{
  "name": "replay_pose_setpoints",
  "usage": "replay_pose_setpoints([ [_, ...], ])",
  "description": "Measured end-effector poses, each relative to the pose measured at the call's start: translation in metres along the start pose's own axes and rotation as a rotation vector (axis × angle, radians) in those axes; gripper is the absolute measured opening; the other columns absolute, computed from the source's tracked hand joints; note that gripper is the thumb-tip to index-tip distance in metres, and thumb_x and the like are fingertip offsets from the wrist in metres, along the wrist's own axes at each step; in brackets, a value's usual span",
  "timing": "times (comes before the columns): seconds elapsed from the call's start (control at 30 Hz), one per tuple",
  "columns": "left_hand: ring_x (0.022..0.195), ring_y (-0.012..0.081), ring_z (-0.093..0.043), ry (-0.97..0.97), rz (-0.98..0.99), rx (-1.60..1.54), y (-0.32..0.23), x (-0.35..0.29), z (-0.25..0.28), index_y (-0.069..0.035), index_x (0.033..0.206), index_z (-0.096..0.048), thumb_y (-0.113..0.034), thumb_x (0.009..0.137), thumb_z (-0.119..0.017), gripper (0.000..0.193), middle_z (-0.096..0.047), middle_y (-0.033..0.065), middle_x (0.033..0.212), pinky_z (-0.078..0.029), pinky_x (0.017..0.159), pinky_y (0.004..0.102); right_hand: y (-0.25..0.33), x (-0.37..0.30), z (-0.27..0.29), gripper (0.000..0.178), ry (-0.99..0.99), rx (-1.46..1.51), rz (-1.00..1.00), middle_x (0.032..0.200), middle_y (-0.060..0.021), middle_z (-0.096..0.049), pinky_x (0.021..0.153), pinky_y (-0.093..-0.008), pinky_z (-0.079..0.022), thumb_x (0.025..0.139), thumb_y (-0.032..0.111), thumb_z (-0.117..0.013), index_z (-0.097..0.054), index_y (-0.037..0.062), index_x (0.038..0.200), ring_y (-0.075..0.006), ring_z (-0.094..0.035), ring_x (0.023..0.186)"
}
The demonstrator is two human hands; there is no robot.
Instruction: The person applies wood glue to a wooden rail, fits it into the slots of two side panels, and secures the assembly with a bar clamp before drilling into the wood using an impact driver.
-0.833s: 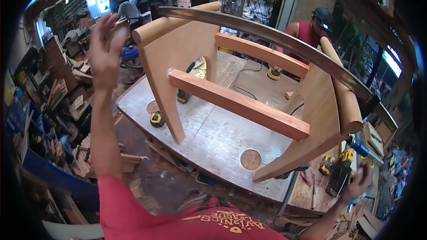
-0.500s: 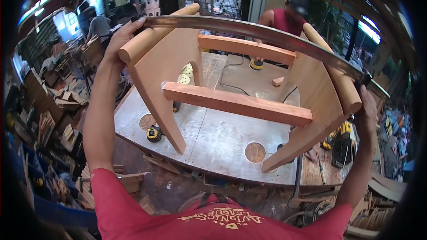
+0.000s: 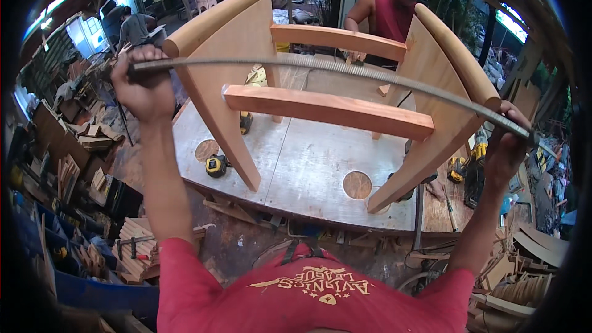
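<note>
A long metal bar clamp (image 3: 296, 61) with a notched edge spans the view from left to right, above a wooden furniture frame. My left hand (image 3: 148, 86) is closed around its left end, just outside the frame's left side panel (image 3: 225, 68). At the other end, my right hand (image 3: 507, 142) grips the bar beside the right side panel (image 3: 428, 111). Rounded rails top both panels. A near crossbar (image 3: 327, 111) and a far crossbar (image 3: 339, 40) join them. The frame stands on a worktable (image 3: 308, 172).
A yellow-black tape measure (image 3: 216, 166) lies by the frame's left leg. Yellow-black power tools (image 3: 457, 169) sit at the right. Across the table works a person in a red sleeveless top (image 3: 394, 21). Wood strips (image 3: 135, 250) are stacked lower left, near blue bins (image 3: 92, 296).
Both hands have brought the bar clamp nearer to me, from over the frame's top rails to its near side. My left hand has swung outward. The co-worker has leaned over.
</note>
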State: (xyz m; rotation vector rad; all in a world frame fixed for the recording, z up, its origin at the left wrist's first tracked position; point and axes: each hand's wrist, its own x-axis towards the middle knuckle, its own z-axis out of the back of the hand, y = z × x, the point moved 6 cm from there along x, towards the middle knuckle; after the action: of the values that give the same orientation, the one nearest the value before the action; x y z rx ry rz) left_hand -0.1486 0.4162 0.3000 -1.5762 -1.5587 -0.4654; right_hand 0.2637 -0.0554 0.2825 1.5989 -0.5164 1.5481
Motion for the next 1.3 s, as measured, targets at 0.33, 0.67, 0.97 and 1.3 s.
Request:
replay_pose_setpoints([
  [0.33, 0.130, 0.0357, -0.045, -0.036, 0.252, -0.190, 0.047, -0.096, 0.075, -0.004, 0.129, -0.049, -0.032, 0.077, -0.053, 0.059, -0.053, 0.0200, 0.133, -0.032, 0.113, 0.0506, 0.014, -0.083, -0.040, 0.050, -0.008, -0.626, -0.002, 0.126, -0.0173, -0.054, 0.096, -0.0417, -0.046, 0.083, 0.017, -0.072, -0.053, 0.0059, 0.127, -0.0322, -0.053, 0.113],
  [0.67, 0.124, 0.0244, -0.052, -0.071, 0.620, 0.340, 0.063, -0.149, 0.125, -0.003, 0.144, -0.038, -0.026, 0.092, -0.057, 0.059, -0.052, 0.0125, 0.136, -0.041, 0.106, 0.0415, -0.019, -0.164, -0.045, 0.069, -0.215, -0.308, -0.449, 0.143, -0.0252, -0.043, 0.107, -0.0429, -0.039, 0.092, 0.020, -0.063, -0.028, -0.0064, 0.146, -0.0352, -0.047, 0.130],
  [0.97, 0.126, 0.0240, -0.048, 0.107, 0.658, 0.824, 0.065, -0.147, 0.109, -0.007, 0.148, -0.033, -0.051, 0.095, -0.055, 0.072, -0.047, 0.0117, 0.140, -0.042, 0.104, 0.0391, -0.015, -0.177, -0.037, 0.074, -0.215, -0.433, -0.229, 0.122, -0.0208, -0.063, 0.092, -0.0391, -0.051, 0.088, 0.009, -0.067, -0.027, -0.0052, 0.149, -0.0276, -0.066, 0.106],
  [1.3, 0.081, 0.0121, -0.051, -0.003, 0.504, 1.276, 0.063, -0.138, 0.075, -0.007, 0.105, -0.053, -0.065, 0.095, -0.045, 0.060, -0.053, 0.0036, 0.092, -0.042, 0.062, 0.0297, -0.013, -0.182, -0.027, 0.092, -0.055, 0.687, -0.509, 0.150, -0.0163, -0.039, 0.109, -0.0337, -0.035, 0.080, 0.004, -0.063, -0.011, 0.0024, 0.156, -0.0226, -0.040, 0.137],
])
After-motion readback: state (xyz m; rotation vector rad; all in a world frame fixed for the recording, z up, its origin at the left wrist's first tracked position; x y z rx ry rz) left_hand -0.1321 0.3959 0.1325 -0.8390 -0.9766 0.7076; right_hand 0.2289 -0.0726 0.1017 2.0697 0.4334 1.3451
